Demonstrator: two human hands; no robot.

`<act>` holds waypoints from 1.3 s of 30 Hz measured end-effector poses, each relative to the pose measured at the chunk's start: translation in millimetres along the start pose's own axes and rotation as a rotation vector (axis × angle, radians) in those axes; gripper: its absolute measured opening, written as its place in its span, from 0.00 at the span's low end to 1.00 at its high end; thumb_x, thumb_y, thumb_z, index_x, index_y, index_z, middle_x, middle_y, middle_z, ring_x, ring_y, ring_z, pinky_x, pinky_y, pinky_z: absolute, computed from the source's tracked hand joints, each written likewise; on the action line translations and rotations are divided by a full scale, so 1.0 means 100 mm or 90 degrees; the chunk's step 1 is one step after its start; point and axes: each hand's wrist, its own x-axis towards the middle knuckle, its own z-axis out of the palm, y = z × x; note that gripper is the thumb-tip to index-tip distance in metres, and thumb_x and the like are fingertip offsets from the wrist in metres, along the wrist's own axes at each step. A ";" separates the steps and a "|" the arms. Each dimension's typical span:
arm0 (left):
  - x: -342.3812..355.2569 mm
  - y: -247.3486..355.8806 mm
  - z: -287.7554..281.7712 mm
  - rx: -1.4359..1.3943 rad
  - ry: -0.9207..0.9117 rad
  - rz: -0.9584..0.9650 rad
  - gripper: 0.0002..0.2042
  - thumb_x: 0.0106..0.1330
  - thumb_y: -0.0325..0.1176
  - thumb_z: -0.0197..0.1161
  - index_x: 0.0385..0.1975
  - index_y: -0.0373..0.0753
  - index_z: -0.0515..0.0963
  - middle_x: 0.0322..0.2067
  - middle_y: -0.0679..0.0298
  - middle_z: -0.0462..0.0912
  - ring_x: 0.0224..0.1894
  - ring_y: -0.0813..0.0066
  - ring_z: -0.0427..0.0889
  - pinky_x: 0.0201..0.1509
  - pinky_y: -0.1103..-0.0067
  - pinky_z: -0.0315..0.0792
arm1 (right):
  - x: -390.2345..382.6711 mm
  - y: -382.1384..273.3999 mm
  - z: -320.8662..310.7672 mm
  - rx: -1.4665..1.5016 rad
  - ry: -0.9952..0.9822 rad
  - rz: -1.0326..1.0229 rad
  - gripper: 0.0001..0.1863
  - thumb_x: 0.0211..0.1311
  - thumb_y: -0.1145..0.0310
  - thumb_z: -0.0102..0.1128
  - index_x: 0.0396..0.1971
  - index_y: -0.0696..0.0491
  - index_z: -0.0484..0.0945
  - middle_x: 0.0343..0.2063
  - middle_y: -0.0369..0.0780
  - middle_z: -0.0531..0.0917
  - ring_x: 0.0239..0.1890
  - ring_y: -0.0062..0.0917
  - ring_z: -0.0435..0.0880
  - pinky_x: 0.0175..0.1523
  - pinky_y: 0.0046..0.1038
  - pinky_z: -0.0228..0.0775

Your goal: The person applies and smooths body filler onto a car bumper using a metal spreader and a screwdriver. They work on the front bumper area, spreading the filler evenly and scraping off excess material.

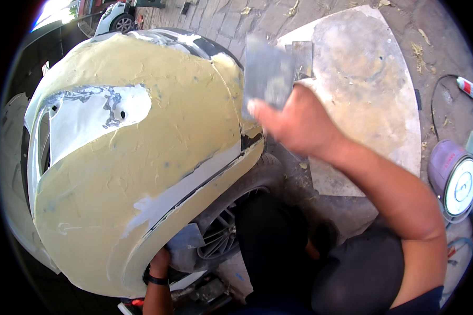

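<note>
While my right hand (302,121) pinches a flat grey plate (268,68), thumb across its lower corner and the other fingers mostly hidden, my left hand (160,261) is near the wheel (220,233), beside a thin grey sheet (188,237); I cannot tell whether those fingers grip it. From my view, the plate overlaps the yellowish car panel's (100,194) right edge, with open room above the pale board (373,115).

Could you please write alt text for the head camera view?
A person's right hand holds a flat grey spreader beside a car panel mostly coated yellowish. The left hand is low by the wheel, next to another flat plate.
</note>
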 end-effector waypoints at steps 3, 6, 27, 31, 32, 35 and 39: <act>0.20 0.50 -0.22 -0.104 -0.008 -0.082 0.16 0.81 0.31 0.50 0.57 0.27 0.78 0.55 0.51 0.84 0.58 0.59 0.80 0.65 0.67 0.69 | 0.39 -0.01 0.00 0.023 0.001 0.039 0.26 0.63 0.55 0.59 0.19 0.66 0.75 0.16 0.55 0.78 0.21 0.46 0.81 0.32 0.45 0.76; 0.21 0.49 -0.25 -0.092 -0.026 -0.067 0.15 0.80 0.30 0.50 0.56 0.27 0.79 0.54 0.51 0.84 0.56 0.58 0.81 0.64 0.67 0.70 | 0.69 0.11 0.05 0.018 -0.017 0.070 0.25 0.62 0.56 0.59 0.19 0.67 0.76 0.17 0.55 0.79 0.20 0.44 0.80 0.31 0.43 0.75; -0.03 0.10 -0.06 -0.088 -0.033 -0.031 0.15 0.79 0.32 0.52 0.55 0.31 0.81 0.53 0.47 0.85 0.54 0.52 0.82 0.61 0.63 0.74 | 1.07 -0.03 0.10 0.152 -0.126 0.178 0.19 0.59 0.62 0.56 0.20 0.65 0.79 0.18 0.46 0.80 0.18 0.33 0.78 0.26 0.37 0.72; -0.03 0.08 0.01 -0.189 -0.032 -0.092 0.15 0.79 0.31 0.52 0.55 0.30 0.81 0.52 0.47 0.85 0.54 0.51 0.83 0.60 0.63 0.75 | 0.89 0.10 0.14 0.178 -0.093 0.153 0.20 0.60 0.61 0.57 0.19 0.65 0.78 0.16 0.47 0.79 0.17 0.35 0.78 0.26 0.38 0.73; -0.02 0.08 0.01 -0.219 -0.034 -0.103 0.15 0.79 0.31 0.52 0.55 0.30 0.81 0.52 0.46 0.85 0.54 0.50 0.83 0.61 0.63 0.74 | 0.85 0.12 0.14 0.174 -0.083 0.151 0.21 0.61 0.61 0.57 0.19 0.65 0.77 0.16 0.49 0.79 0.17 0.36 0.78 0.27 0.39 0.73; -0.05 0.01 -0.02 -0.119 -0.044 -0.047 0.14 0.77 0.29 0.53 0.55 0.30 0.81 0.51 0.45 0.85 0.54 0.48 0.83 0.61 0.62 0.74 | 0.65 0.12 0.11 0.174 -0.056 0.039 0.22 0.62 0.60 0.57 0.18 0.65 0.77 0.18 0.53 0.81 0.20 0.44 0.80 0.31 0.42 0.75; -0.07 -0.08 -0.05 0.068 -0.015 0.068 0.14 0.74 0.26 0.55 0.55 0.30 0.80 0.50 0.44 0.85 0.53 0.44 0.83 0.60 0.60 0.74 | 0.43 0.22 0.13 0.140 0.003 0.055 0.21 0.64 0.58 0.57 0.20 0.62 0.78 0.20 0.54 0.82 0.24 0.49 0.82 0.36 0.44 0.76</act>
